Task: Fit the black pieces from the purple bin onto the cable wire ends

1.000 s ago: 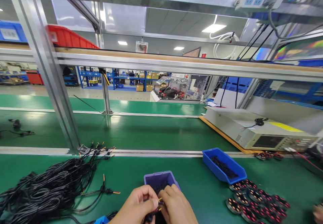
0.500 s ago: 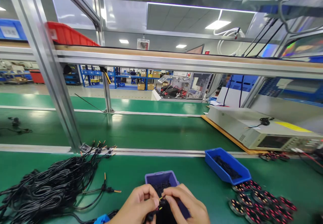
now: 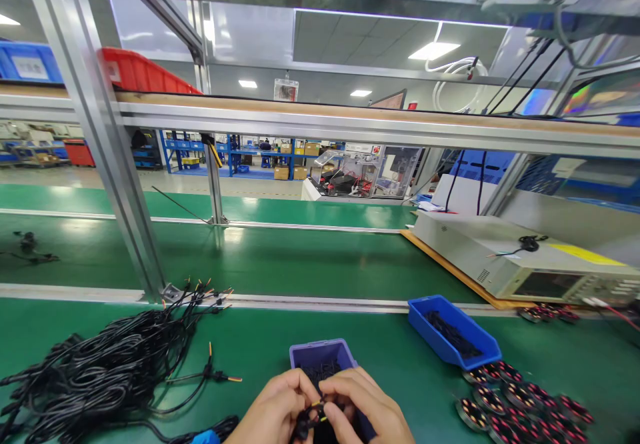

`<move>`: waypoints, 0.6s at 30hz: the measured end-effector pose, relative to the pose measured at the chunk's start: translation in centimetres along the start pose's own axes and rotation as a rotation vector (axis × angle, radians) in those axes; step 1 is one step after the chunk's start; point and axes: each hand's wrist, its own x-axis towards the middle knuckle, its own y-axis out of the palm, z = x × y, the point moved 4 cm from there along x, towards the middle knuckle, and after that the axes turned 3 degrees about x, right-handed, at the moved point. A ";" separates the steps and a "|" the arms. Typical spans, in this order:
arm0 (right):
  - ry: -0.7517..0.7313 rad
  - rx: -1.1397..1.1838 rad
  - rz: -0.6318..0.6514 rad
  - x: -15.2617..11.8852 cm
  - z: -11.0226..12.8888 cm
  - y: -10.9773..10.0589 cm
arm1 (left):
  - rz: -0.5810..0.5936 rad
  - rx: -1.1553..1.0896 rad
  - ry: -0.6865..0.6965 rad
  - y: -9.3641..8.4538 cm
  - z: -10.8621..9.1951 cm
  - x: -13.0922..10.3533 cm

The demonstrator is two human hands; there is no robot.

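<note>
Both hands meet at the bottom centre, over the near part of a purple bin [image 3: 320, 347] that holds small black pieces. My left hand [image 3: 283, 407] is closed on a black cable end with yellow and red wire tips [image 3: 315, 412]. Fingers and thumb of my right hand [image 3: 367, 404] pinch at the same wire tips; whether a small part is between them is too small to tell. A blue band [image 3: 205, 437] lies beside my left wrist, near a black cable.
Bundled black cables [image 3: 100, 377] cover the left of the green bench. At right are a blue bin [image 3: 453, 331] of black pieces, several round copper-wound parts [image 3: 520, 397] and a grey instrument [image 3: 520, 257]. A metal post [image 3: 115, 164] rises at left.
My right fingers have curled further over the wire tips, and the cable end has turned slightly between the hands. The whole view has shifted slightly.
</note>
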 end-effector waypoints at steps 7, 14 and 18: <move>0.103 0.038 0.072 -0.2 -1.0 0.6 | 0.103 0.026 0.110 -0.8 0.4 -0.4; 0.047 0.138 0.141 -0.1 -0.2 0.8 | 0.136 0.133 0.108 -0.8 0.7 -0.5; 0.105 0.221 0.038 -0.5 -0.8 -0.4 | -0.067 0.201 0.149 -2.9 -4.7 -2.1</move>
